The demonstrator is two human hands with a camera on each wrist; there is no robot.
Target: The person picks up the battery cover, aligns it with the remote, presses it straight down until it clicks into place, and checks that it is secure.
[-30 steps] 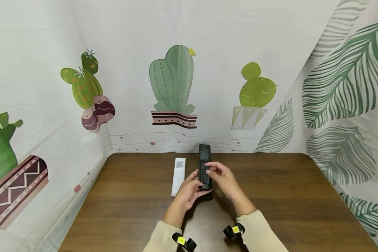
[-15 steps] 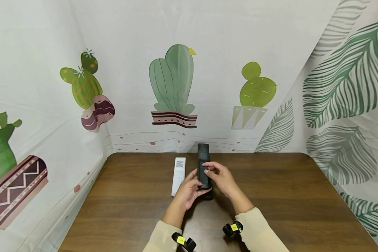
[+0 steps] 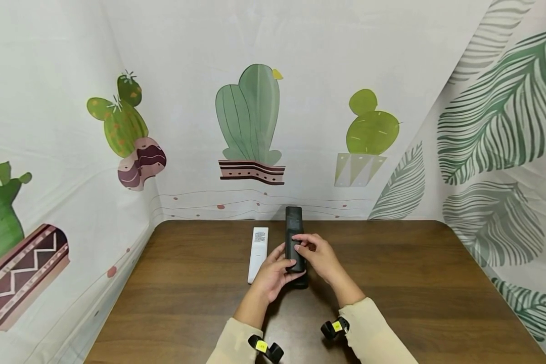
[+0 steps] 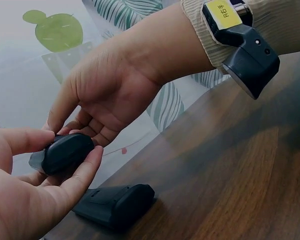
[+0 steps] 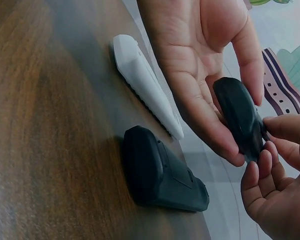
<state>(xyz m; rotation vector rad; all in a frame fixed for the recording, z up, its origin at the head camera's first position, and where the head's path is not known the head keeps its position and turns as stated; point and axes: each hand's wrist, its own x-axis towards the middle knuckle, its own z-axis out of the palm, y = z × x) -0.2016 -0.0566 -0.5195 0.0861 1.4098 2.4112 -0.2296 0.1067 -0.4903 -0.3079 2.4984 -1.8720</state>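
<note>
My left hand (image 3: pixel 273 278) holds a black remote control (image 3: pixel 293 217) above the table, its back turned up and its far end raised. The left thumb lies on its near end, with fingers beneath. My right hand (image 3: pixel 324 260) curls at the remote's right side, thumb and fingertips pinching about the middle of its back. Between them, in the right wrist view, a thin dark edge shows at the remote's back; what it is cannot be made out. A second black remote control (image 5: pixel 165 175) lies on the table under the held one. A white remote control (image 3: pixel 258 255) lies to the left.
The brown wooden table (image 3: pixel 186 303) ends at the back against a white cloth (image 3: pixel 309 126) printed with cacti and leaves. Each wrist carries a small black camera, such as the right wrist's camera (image 3: pixel 334 328).
The held remote and my right hand have shifted slightly left. A dark slot seen earlier on the remote's back no longer shows. The other two remotes stay where they were.
</note>
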